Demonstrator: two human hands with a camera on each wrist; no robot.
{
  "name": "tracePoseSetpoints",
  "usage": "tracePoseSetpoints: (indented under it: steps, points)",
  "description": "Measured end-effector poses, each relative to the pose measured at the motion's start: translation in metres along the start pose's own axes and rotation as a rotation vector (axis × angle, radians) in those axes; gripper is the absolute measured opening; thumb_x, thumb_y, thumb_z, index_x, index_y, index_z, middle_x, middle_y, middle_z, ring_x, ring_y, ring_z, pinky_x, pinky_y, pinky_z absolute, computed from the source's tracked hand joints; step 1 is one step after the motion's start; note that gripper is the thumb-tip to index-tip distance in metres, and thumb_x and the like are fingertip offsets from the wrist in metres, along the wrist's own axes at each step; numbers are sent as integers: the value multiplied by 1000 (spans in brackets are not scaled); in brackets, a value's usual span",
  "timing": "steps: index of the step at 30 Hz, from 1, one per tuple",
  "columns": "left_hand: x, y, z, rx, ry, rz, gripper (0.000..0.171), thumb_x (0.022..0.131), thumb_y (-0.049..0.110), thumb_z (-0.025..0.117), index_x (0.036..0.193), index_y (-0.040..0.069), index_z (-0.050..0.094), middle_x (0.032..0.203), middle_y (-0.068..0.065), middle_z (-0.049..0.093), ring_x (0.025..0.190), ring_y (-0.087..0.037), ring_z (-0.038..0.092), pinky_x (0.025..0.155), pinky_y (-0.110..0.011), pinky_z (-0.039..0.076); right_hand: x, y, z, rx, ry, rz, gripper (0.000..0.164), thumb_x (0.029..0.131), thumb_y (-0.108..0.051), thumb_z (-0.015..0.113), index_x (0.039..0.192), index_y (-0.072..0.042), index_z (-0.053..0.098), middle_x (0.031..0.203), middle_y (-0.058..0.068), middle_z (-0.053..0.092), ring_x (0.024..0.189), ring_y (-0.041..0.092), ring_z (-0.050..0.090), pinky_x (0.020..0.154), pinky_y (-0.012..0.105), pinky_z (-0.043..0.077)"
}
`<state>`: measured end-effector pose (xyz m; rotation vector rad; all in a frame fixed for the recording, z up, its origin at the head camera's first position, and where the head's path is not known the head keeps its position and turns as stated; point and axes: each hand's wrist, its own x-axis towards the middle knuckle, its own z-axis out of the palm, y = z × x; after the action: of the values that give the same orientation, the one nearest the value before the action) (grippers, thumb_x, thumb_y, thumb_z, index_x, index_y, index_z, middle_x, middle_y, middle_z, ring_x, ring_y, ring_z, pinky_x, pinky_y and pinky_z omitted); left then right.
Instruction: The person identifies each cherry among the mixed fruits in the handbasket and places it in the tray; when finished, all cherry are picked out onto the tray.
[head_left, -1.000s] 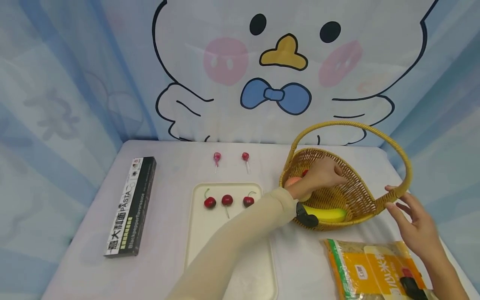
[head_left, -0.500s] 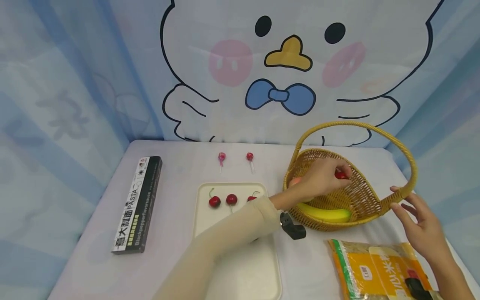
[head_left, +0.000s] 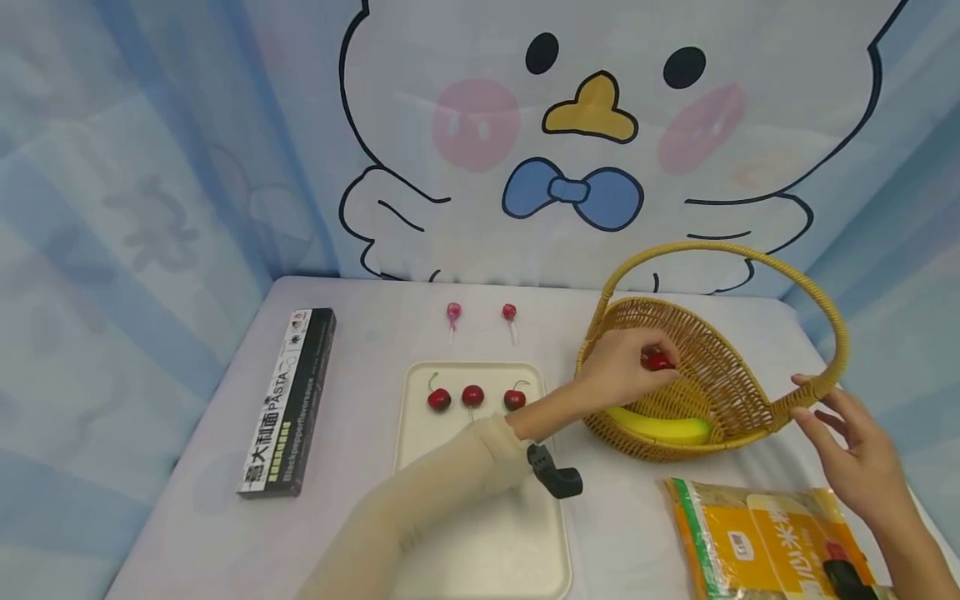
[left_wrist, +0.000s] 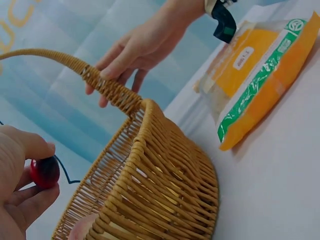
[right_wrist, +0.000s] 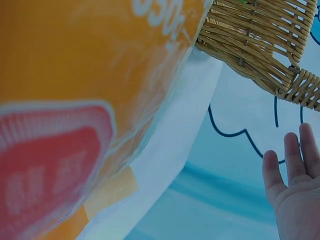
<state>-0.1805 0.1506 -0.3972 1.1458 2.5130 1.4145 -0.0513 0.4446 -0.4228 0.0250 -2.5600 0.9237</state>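
My left hand pinches a dark red cherry between thumb and fingers, above the wicker basket. In the left wrist view the cherry shows beside the basket's rim. My right hand holds the foot of the basket's handle at the right, thumb and fingers on either side of it. A yellow banana lies inside the basket. Part of a pinkish round fruit shows at the rim in the left wrist view. Three cherries with stems, one of them the middle cherry, lie on the cream tray.
Two lollipops, a pink lollipop and a red lollipop, lie behind the tray. A pasta box is at the left. In front of the basket lies an orange bag of grain. A printed curtain hangs behind the table.
My left hand has come up from inside the basket with the cherry and moved left toward the tray. My right hand stays at the handle. The head view has shifted slightly.
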Motion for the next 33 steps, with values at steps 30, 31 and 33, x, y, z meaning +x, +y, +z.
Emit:
tracePoseSetpoints:
  steps: [30, 31, 33]
  points:
    - [-115, -21, -51, -322, 226, -49, 7, 93, 5, 80, 98, 8, 77, 124, -12, 75, 120, -20, 71, 96, -19, 59, 0, 3, -1, -8, 20, -38, 46, 108, -7, 59, 154, -8, 54, 141, -44, 40, 131, -27, 32, 103, -8, 24]
    - [-122, -23, -54, -310, 241, -58, 7, 93, 5, 80, 97, 9, 77, 124, -11, 75, 118, -19, 71, 96, -20, 59, 1, 3, -1, -6, 19, -35, 46, 108, -7, 59, 154, -8, 54, 141, -44, 40, 132, -27, 32, 103, -8, 23]
    - [-134, -27, -61, -286, 276, -66, 9, 92, 4, 81, 96, 10, 77, 122, -11, 75, 114, -20, 72, 95, -22, 60, 2, 2, -1, -2, 16, -33, 46, 108, -7, 59, 154, -9, 55, 142, -44, 40, 133, -26, 31, 103, -8, 24]
